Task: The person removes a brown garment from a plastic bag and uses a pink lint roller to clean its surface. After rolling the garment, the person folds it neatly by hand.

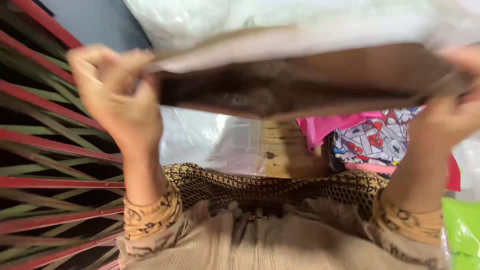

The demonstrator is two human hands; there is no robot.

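My left hand (116,95) and my right hand (450,112) hold up a brown garment or fabric piece (300,82) between them, stretched wide and close to the camera. Each hand pinches one end of it. The fabric has a dark fuzzy inner side and a lighter brown outer edge. Both wrists wear patterned tan sleeves.
Below lie a clear plastic bag (210,142), a wooden surface (285,150), a pink cloth (330,125) and a cartoon-print fabric (372,142). White plastic bags (260,15) sit beyond. A red and green striped mat (45,165) is at left, something bright green (462,227) at right.
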